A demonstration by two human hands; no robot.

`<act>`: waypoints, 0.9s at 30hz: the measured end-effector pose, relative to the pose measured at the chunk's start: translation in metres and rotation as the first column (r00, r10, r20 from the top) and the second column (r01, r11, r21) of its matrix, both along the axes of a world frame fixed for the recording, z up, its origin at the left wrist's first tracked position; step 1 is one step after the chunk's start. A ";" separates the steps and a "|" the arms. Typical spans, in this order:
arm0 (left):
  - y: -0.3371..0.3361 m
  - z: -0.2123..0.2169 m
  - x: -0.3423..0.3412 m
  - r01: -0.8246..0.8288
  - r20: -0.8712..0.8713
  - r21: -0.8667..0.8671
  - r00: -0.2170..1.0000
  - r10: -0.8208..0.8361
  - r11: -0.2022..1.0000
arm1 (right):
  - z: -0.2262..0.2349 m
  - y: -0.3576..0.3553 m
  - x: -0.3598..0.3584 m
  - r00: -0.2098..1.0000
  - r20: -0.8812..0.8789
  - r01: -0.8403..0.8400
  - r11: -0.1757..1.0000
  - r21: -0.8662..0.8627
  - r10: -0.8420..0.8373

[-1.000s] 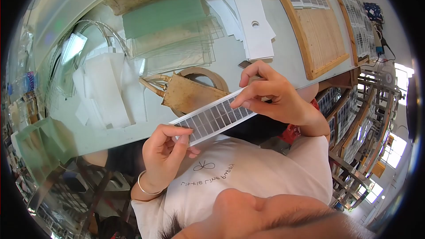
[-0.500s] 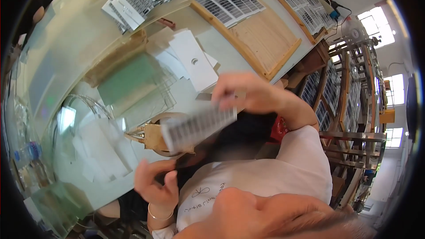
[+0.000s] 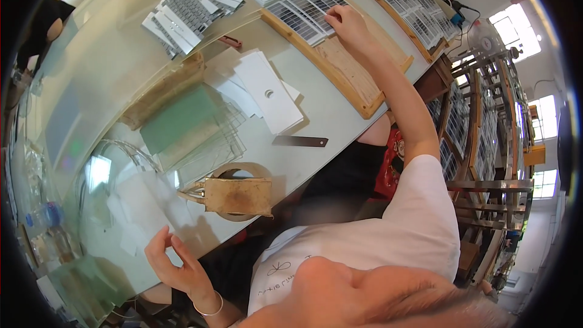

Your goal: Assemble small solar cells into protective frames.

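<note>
My right hand (image 3: 349, 27) reaches out to the far right, fingers bent together at the end of a striped card (image 3: 325, 3) in a row of similar cards. These white cards with dark grid bands lie in a wooden tray (image 3: 358, 76). How firmly the fingers hold the card is partly hidden. At the table's near left edge, my left hand (image 3: 179, 270) hovers with nothing in it, thumb and forefinger curved apart. Beyond it lie thin white sheets (image 3: 139, 200). A tan block (image 3: 238, 196) rests over a ring-shaped roll between my hands.
On the glass-topped table lie a dark metal strip (image 3: 300, 141), white cards (image 3: 267, 94), a green slab (image 3: 182, 118) and a red-handled tool (image 3: 230, 41). Keyboard-patterned pieces (image 3: 188, 15) are piled at the back. Another tray of striped cards (image 3: 401, 0) stands far right, racks (image 3: 480, 127) beside me.
My right hand has carried a striped card from above the tan block to the far tray. My left hand has moved left and nearer, away from the block. The metal strip is now uncovered.
</note>
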State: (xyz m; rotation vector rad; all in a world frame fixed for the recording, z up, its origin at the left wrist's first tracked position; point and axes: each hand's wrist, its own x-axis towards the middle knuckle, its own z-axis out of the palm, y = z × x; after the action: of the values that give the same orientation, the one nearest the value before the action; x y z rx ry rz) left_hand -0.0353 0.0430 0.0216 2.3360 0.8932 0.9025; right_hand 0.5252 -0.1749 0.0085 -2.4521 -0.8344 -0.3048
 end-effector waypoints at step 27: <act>0.006 -0.002 0.034 -0.034 -0.287 0.137 0.955 0.072 0.990 | 0.032 0.187 -0.266 0.359 0.223 -0.856 0.415 -0.309 0.906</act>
State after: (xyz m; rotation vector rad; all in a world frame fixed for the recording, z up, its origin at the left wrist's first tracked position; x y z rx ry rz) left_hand -0.0014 0.0494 0.0198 2.6163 1.0455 0.6626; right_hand 0.2595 0.0120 0.0404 -1.6513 -2.2757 -0.2694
